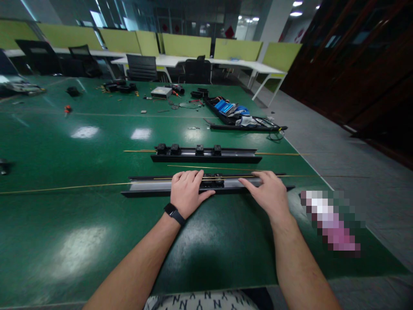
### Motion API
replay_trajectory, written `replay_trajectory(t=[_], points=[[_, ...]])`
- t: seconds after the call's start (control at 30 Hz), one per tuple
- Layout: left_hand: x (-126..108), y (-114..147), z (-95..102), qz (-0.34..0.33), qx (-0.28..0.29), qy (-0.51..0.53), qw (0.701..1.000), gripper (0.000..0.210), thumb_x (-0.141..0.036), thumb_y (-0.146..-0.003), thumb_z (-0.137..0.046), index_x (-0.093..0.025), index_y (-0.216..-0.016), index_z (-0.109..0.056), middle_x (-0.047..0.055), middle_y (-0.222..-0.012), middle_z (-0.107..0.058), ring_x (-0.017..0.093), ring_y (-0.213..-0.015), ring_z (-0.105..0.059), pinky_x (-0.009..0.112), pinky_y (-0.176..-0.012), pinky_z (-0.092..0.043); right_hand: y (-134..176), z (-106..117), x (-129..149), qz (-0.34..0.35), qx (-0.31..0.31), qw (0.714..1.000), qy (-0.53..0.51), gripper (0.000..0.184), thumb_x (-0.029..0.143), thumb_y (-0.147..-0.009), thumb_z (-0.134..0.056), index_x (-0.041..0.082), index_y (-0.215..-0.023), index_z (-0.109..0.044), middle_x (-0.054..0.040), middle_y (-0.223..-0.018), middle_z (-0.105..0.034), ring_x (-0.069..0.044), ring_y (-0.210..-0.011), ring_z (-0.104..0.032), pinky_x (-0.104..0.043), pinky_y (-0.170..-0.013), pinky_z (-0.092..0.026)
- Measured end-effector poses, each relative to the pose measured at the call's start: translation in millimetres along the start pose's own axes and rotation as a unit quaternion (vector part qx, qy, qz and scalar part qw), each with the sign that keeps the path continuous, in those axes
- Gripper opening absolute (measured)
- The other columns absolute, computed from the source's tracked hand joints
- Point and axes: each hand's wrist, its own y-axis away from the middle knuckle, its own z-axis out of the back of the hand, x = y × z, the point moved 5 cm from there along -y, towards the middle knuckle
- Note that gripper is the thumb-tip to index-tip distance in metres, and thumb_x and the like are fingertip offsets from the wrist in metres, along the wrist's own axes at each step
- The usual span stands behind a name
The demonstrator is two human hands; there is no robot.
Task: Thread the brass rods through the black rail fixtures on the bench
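Note:
In front of me a long black rail (pixel 151 185) with a pale inner channel lies across the green table. My left hand (pixel 187 193) grips its middle, fingers over the far edge and thumb stretched along the near edge. My right hand (pixel 271 193) grips the rail towards its right end, thumb and fingers apart across it. Between my hands, small black blocks (pixel 218 180) sit in the channel. Thin brass-coloured rods (pixel 64 188) run along the rail and stick out past both ends. What my curled fingertips touch beyond the rail is hidden.
Behind lies a second black rail (pixel 206 159) with several black blocks (pixel 199 150) and brass-coloured rods. A loose rod (pixel 193 167) lies between the rails. Further back are a black tray with blue packs (pixel 226 107) and a silver box (pixel 161 92). A pixelated patch covers something at right.

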Motion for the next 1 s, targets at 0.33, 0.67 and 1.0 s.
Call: replay_trajectory(t=[0.33, 0.67, 1.0], points=[[-0.1, 0.5, -0.1, 0.001, 0.003, 0.0, 1.0, 0.065, -0.067, -0.086, -0.068, -0.02, -0.131, -0.064, 0.014, -0.125, -0.072, 0.032, -0.116, -0.065, 0.049, -0.1, -0.039, 1.8, -1.9, 7.5, -0.004, -0.02, 1.0, 0.019, 0.066, 0.078, -0.089, -0.053, 0.019, -0.095, -0.081, -0.0113, -0.096, -0.073, -0.027, -0.092, -0.067, -0.039, -0.087, -0.049], [1.7, 1.1, -1.7, 0.001, 0.003, 0.001, 1.0, 0.066, -0.068, -0.087, -0.066, -0.019, -0.131, -0.063, 0.014, -0.126, -0.072, 0.031, -0.116, -0.064, 0.049, -0.101, -0.038, -0.3, -0.3, -8.4, -0.035, -0.001, 0.999, 0.0, 0.073, 0.085, -0.082, -0.056, 0.019, -0.103, -0.079, -0.012, -0.105, -0.073, -0.029, -0.1, -0.067, -0.041, -0.092, -0.049], [0.1, 0.7, -0.2, 0.003, 0.004, 0.002, 1.0, 0.066, -0.068, -0.087, -0.066, -0.021, -0.132, -0.064, 0.014, -0.126, -0.072, 0.032, -0.117, -0.064, 0.049, -0.101, -0.039, 4.2, -3.6, 12.6, -0.008, -0.02, 1.0, 0.007, 0.063, 0.077, -0.089, -0.055, 0.019, -0.096, -0.079, -0.0109, -0.097, -0.072, -0.026, -0.092, -0.067, -0.039, -0.087, -0.048]])
